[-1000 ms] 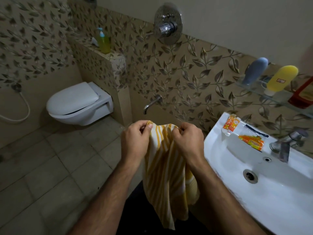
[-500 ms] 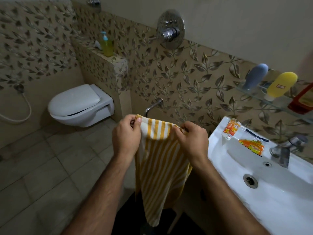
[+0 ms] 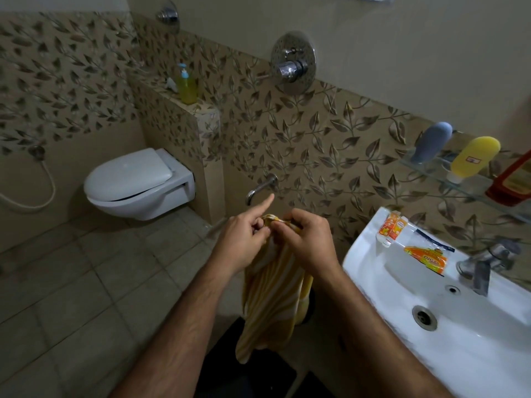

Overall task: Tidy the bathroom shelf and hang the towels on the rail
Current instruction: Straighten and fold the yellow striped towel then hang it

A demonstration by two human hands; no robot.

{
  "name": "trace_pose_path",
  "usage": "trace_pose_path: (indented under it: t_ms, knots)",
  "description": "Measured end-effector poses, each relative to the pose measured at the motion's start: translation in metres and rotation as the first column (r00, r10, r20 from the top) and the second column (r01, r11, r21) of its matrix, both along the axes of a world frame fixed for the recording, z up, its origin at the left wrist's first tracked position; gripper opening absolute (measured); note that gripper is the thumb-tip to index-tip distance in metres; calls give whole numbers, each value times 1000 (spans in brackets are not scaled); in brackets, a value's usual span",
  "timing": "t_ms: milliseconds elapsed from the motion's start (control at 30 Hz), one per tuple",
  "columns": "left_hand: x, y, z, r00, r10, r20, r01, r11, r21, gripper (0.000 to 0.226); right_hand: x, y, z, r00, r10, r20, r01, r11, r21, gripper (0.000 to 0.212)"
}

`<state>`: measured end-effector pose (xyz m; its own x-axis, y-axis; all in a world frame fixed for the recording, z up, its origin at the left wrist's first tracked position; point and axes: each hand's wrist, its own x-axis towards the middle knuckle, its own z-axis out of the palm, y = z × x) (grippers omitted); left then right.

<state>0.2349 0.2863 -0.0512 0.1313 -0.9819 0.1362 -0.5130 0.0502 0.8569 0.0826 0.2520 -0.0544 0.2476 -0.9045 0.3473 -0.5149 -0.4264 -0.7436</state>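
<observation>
Both hands pinch the bunched top edge of a soft, yellow-and-white striped towel (image 3: pixel 273 294): left hand (image 3: pixel 244 239) with forefinger straight, right hand (image 3: pixel 310 242) curled. It hangs limp beside the glossy sink (image 3: pixel 373 254), above bare floor tiles (image 3: pixel 86 282).

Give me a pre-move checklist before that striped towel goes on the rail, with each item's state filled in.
1. Left hand grips the yellow striped towel: ok, though its index finger points away.
2. Right hand pinches the towel's top edge: ok.
3. Top edge spread flat for draping: not ok, it is bunched between the hands.
4. Towel hangs free of the floor: ok.
5. Towel clear of the sink: ok, it hangs beside the rim.
6. Rail located: cannot tell, none is plainly in view.
</observation>
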Motion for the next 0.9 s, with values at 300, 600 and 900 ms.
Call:
trace_pose_path:
  t_ms: [300,600,900]
  knots:
    - [-6,-7,15,955,228,192,-188,961,-204,24,-9,1,1,985,158,76,-175,904,389,41]
    - [4,-9,36,935,277,223,-222,944,-243,24,-35,19,2,931,52,362,-299,681,669,20]
    - [9,-13,46,894,348,281,-289,929,-230,24,-29,47,5,982,131,-134,-72,923,378,10]
